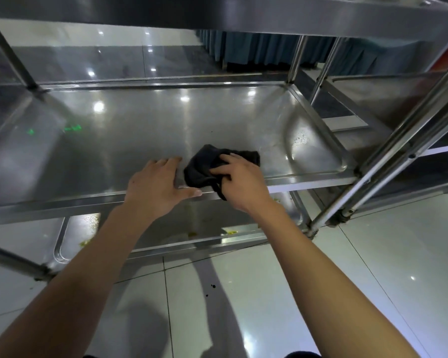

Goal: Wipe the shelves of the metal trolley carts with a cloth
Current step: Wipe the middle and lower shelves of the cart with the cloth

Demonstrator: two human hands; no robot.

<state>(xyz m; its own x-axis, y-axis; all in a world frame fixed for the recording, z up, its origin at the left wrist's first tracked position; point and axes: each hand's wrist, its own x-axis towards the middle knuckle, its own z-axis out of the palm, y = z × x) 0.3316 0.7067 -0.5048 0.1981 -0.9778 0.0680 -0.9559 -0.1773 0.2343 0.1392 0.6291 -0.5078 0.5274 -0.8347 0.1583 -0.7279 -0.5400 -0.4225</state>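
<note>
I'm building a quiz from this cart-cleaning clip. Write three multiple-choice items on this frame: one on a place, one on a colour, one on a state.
1. Where does the cloth lie?
A. top shelf
B. middle shelf, near its front edge
C. floor

2. What colour is the cloth?
A. white
B. yellow
C. black

3. What is the left hand doing?
A. resting flat on the shelf's front edge
B. gripping a bottle
C. hanging at the side

Key: 1 B, the cloth sits on that steel tray; 2 C, it is dark black; 3 A, its fingers lie straight while the right hand holds the cloth.
</note>
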